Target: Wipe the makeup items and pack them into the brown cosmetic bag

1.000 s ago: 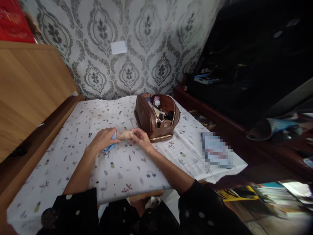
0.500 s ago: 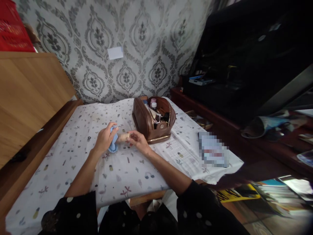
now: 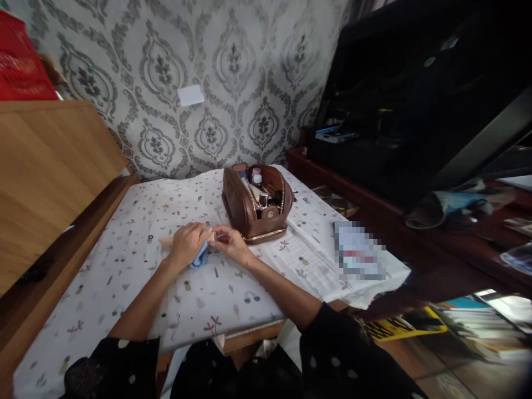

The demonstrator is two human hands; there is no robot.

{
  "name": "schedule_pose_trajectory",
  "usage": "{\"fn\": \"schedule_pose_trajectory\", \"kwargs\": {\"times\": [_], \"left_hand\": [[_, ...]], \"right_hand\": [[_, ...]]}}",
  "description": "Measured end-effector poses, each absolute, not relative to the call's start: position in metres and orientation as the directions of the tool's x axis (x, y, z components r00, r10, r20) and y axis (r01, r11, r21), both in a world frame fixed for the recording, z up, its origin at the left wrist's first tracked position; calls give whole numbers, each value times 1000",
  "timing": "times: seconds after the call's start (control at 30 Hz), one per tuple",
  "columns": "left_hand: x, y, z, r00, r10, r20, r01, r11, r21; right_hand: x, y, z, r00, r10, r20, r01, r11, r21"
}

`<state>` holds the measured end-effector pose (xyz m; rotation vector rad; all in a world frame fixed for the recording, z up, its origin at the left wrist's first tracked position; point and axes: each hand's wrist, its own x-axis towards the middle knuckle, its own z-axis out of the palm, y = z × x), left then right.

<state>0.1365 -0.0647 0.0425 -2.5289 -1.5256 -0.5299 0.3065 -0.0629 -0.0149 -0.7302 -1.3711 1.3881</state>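
Over the patterned tablecloth, my left hand (image 3: 188, 245) is closed around a light blue cloth (image 3: 200, 259), its fingers pressed toward my other hand. Between the two hands shows the end of a small beige bottle or tube (image 3: 213, 237), mostly hidden by the fingers and cloth. My right hand (image 3: 233, 245) holds that beige end with its fingertips. Just beyond my right hand stands a brown cosmetic bag (image 3: 268, 224), unzipped, with several small bottles and tubes inside.
The white patterned tablecloth (image 3: 137, 244) covers the table. A pixelated flat item (image 3: 359, 255) lies at its right side. A wooden panel (image 3: 54, 177) borders the left, and a large dark screen (image 3: 399, 111) stands at the right. Books (image 3: 477, 327) are stacked low on the right.
My left hand has turned over, palm down, wrapping the blue cloth closer to the beige bottle or tube. Less of both shows now. The view has shifted slightly.
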Motion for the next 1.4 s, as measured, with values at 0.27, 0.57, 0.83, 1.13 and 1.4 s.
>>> {"fn": "schedule_pose_trajectory", "kwargs": {"times": [0.27, 0.57, 0.83, 1.13, 1.4], "left_hand": [[84, -72, 41, 236, 922, 306, 969, -247, -2], [82, -82, 44, 140, 968, 207, 988, -123, -93], [80, -80, 60, 58, 974, 217, 998, -55, -22], [149, -70, 60, 275, 873, 403, 907, -374, 192], [158, -67, 44, 294, 773, 562, 927, -375, 30]], "right_hand": [[308, -63, -14, -310, 931, 192, -245, 117, -963], [308, -61, -19, -290, 953, 93, -146, 52, -988], [305, -59, -19, -314, 945, 95, -199, 33, -979], [307, -64, -12, -372, 920, 124, -256, 27, -966], [305, -63, -12, -392, 910, 134, -322, 1, -947]]}}
